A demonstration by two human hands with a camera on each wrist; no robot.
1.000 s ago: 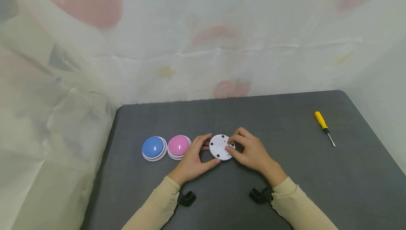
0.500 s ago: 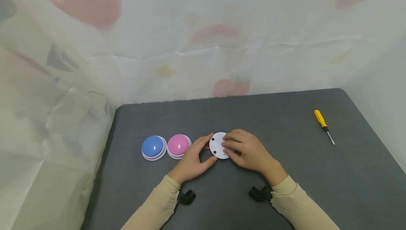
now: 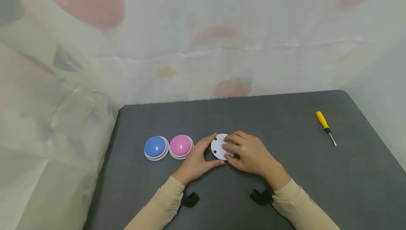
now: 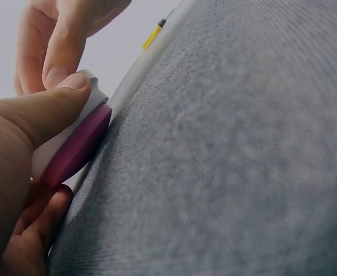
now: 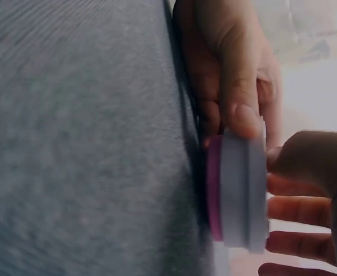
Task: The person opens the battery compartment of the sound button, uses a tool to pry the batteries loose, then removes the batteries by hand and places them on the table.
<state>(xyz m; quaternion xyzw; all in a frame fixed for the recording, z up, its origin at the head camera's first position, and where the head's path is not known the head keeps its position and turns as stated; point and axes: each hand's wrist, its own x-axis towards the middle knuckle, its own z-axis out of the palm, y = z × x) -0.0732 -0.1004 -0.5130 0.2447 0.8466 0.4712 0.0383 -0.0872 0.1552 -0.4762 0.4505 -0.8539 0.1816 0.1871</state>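
The head view looks from highest and farthest, forward and down over the surface (image 3: 269, 117) to a patterned backdrop (image 3: 196, 62) at 12 o'clock. Both wrist views sit low, close and rolled sideways: the left has the surface at 3 o'clock, the right at 9. All three share the white disc (image 3: 218, 146), at 5, 9 and 4 o'clock respectively; head and left wrist also share the screwdriver (image 3: 327, 129).
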